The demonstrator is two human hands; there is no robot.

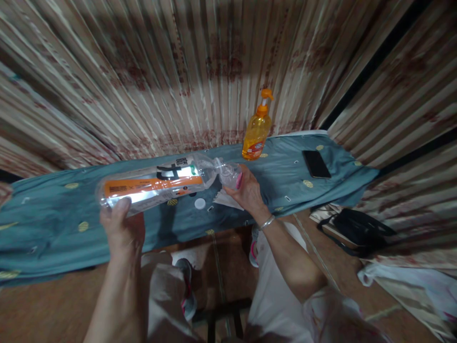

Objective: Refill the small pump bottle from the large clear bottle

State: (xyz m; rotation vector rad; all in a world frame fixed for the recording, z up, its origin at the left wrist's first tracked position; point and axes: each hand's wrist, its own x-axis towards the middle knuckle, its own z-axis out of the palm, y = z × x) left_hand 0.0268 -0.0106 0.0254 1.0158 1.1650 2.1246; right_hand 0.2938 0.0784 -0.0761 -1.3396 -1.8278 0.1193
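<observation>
The left hand [121,224] is curled about the base of a clear plastic bottle [157,186], thumb pressed on its side. The right hand [248,190] is closed round the bottle's neck. The bottle lies level between both hands, above the teal cloth [53,224]. Just below the right hand's fingers lie a white paper [224,200] and a small white disc [200,203]. Beyond that hand stands an orange pump bottle [256,131], with a black phone [316,163] further right.

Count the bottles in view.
2. The clear bottle is held sideways above the blue cloth, the left hand gripping its base, the right hand its neck. The orange pump bottle stands upright near the cloth's far edge. None appears hidden.
</observation>
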